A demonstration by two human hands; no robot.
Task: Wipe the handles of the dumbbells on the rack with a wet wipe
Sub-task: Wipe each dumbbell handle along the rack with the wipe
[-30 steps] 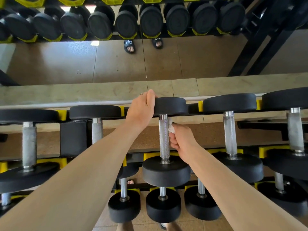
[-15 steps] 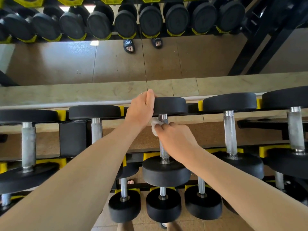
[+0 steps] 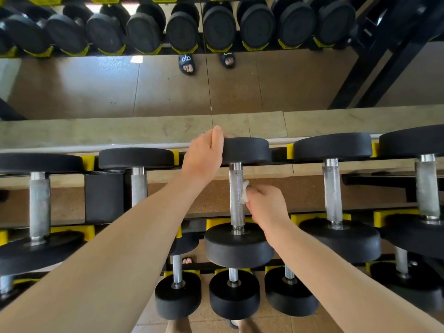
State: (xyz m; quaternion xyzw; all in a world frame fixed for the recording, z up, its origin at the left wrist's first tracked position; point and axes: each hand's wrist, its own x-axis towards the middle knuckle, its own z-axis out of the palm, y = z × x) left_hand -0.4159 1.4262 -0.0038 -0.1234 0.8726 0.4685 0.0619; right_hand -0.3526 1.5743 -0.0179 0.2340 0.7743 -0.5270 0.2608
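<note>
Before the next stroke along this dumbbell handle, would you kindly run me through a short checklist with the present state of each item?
1. Wet wipe in the right hand: ok, a white wad shows at the fingertips.
2. Wipe touching the handle: ok, pressed against its right side, about mid-length.
3. Dumbbell steadied: ok, the left hand grips the far head.
4. Near head seated on the rack: cannot tell, its support is hidden.
5. Handle's far side wiped: cannot tell, not visible.
6. Next handle to the right free to reach: ok, nothing covers it.
</note>
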